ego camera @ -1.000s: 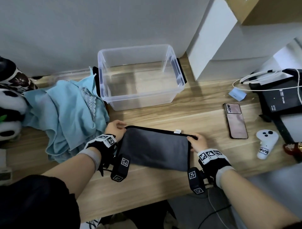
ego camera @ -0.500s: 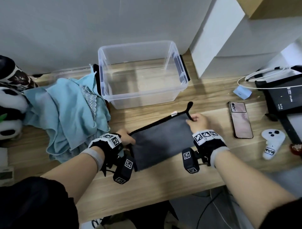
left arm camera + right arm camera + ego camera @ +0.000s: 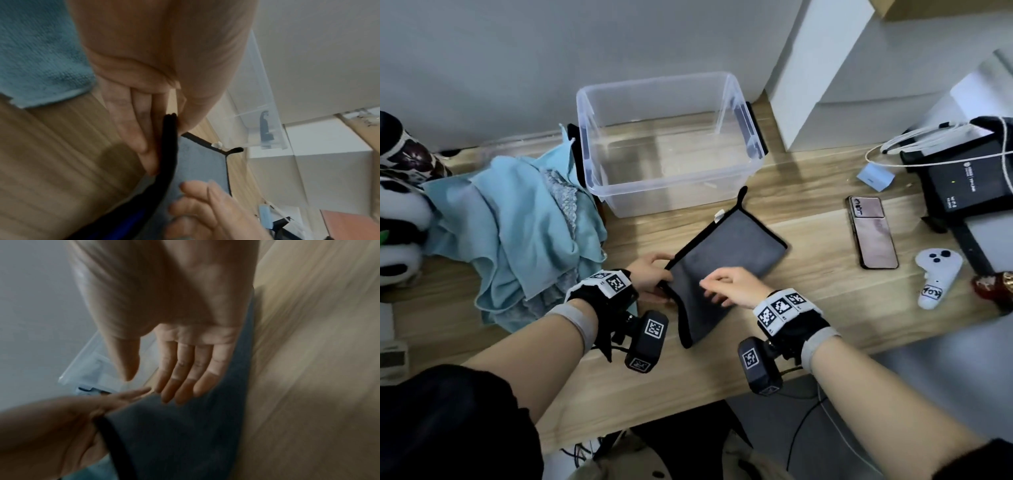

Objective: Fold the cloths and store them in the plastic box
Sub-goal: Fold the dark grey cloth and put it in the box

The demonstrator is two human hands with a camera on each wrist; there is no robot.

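Observation:
A folded grey cloth [image 3: 729,253] with black trim lies diagonally on the wooden desk, its loop end pointing at the clear plastic box [image 3: 667,192], which holds no cloth. My left hand [image 3: 664,274] pinches the cloth's near-left corner; the left wrist view shows thumb and fingers [image 3: 144,146] on the doubled black edge [image 3: 170,129]. My right hand [image 3: 710,289] hovers over the cloth's near half with straight fingers [image 3: 185,386], holding nothing; whether they touch the cloth [image 3: 185,434] is unclear. Several light blue cloths [image 3: 517,233] lie piled left of the box.
A phone [image 3: 873,236], a white controller [image 3: 936,274] and a black device with cables [image 3: 969,181] lie at the right. A panda plush [image 3: 397,240] sits at the far left. A white cabinet [image 3: 825,85] stands behind the box's right side.
The grey cloth swung from lying crosswise to diagonal. My right hand let go of its far corner and came back over its near half. My left hand kept its pinch.

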